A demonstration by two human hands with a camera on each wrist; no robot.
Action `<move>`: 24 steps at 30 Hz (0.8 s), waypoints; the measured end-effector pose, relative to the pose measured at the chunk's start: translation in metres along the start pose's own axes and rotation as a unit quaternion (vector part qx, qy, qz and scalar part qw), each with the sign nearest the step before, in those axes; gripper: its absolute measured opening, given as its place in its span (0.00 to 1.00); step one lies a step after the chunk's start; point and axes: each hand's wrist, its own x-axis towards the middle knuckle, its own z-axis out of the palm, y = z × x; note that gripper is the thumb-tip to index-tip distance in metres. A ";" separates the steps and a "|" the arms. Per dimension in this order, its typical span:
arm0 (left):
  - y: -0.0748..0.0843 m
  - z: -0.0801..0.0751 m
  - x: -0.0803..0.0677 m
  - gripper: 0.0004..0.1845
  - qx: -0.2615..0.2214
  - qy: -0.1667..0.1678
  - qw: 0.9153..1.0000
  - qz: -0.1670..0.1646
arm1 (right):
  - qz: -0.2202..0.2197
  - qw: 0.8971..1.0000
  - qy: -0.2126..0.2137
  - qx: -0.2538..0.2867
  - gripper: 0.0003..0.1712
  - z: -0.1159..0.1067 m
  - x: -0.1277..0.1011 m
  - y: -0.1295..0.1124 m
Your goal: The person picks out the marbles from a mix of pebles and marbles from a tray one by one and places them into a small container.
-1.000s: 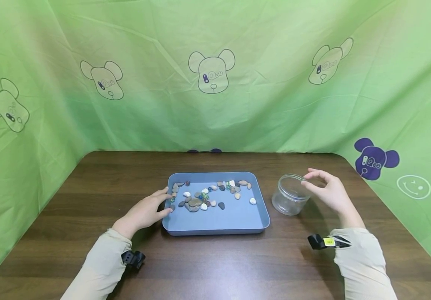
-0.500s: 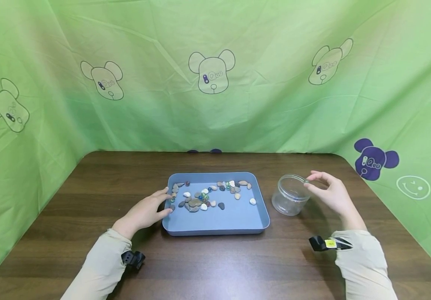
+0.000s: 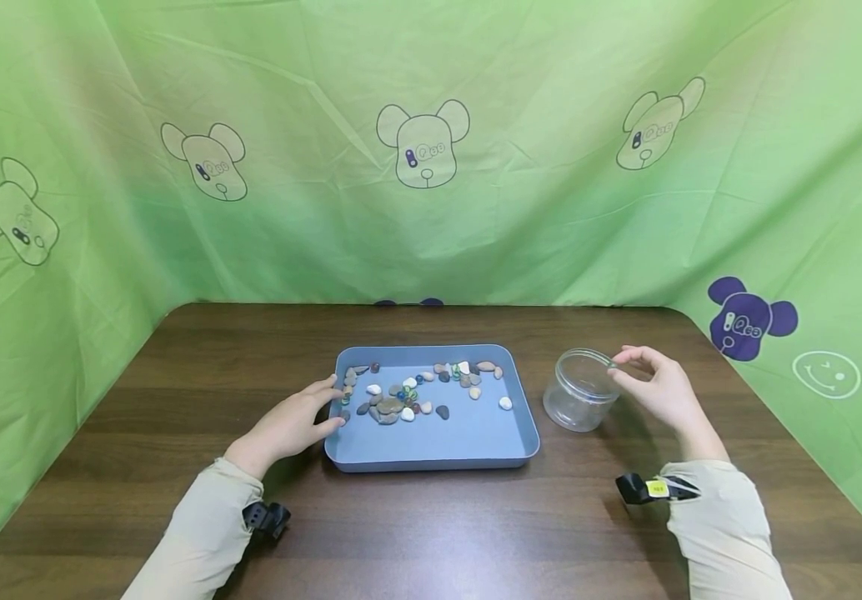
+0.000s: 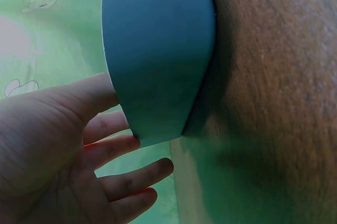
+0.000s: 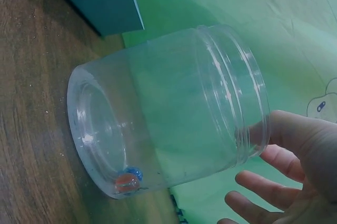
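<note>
My left hand (image 3: 287,423) rests at the left edge of a blue tray (image 3: 431,450), thumb and fingertips over its rim and the other fingers extended. In the left wrist view the tray's outer wall (image 4: 158,50) stands beside the fingers. Pebbles (image 3: 389,406) and glass marbles lie scattered in the tray. Right of the tray, a clear plastic jar (image 3: 573,408) stands upright without a lid. My right hand (image 3: 664,387) pinches its rim between thumb and index finger. Through the wall of the jar, an orange marble (image 5: 127,183) and a blue marble (image 5: 134,172) show at the bottom.
The brown wooden table (image 3: 431,533) extends around the tray and jar. A green curtain (image 3: 311,208) with cartoon bear heads hangs behind and along both sides. A black camera is strapped to each wrist.
My right hand has drawn back slightly from over the jar's mouth to the right side of its rim. The left hand, tray and jar stay in place.
</note>
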 end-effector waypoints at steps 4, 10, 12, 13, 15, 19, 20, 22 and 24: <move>0.000 0.000 0.000 0.24 0.000 0.000 1.000 0.000 | -0.004 1.000 0.000 0.002 0.14 0.000 0.000 0.000; 0.000 0.000 0.000 0.24 0.003 -0.001 1.000 0.000 | -0.004 1.000 -0.003 0.008 0.14 0.000 0.000 -0.001; 0.000 0.000 -0.001 0.24 0.002 -0.003 1.000 -0.002 | -0.005 1.000 -0.003 0.008 0.13 0.000 -0.001 -0.001; 0.000 0.000 -0.001 0.24 0.003 -0.003 1.000 -0.002 | -0.005 1.000 -0.003 0.008 0.13 0.000 -0.001 -0.001; 0.001 0.000 -0.001 0.24 0.001 -0.004 1.000 -0.002 | -0.005 1.000 -0.002 0.008 0.13 0.000 -0.001 -0.002; 0.001 0.000 -0.001 0.24 0.002 -0.004 1.000 -0.001 | -0.004 1.000 -0.003 0.008 0.13 -0.001 -0.001 -0.004; 0.001 0.000 -0.001 0.24 0.002 -0.003 1.000 0.000 | -0.004 1.000 -0.004 0.007 0.12 -0.001 -0.001 -0.005; 0.000 0.000 0.000 0.24 0.003 -0.002 1.000 0.003 | -0.004 1.000 -0.005 0.008 0.13 -0.001 0.000 -0.006; 0.000 0.001 0.000 0.24 0.004 0.000 1.000 0.005 | -0.002 1.000 -0.005 0.005 0.13 -0.002 0.000 -0.008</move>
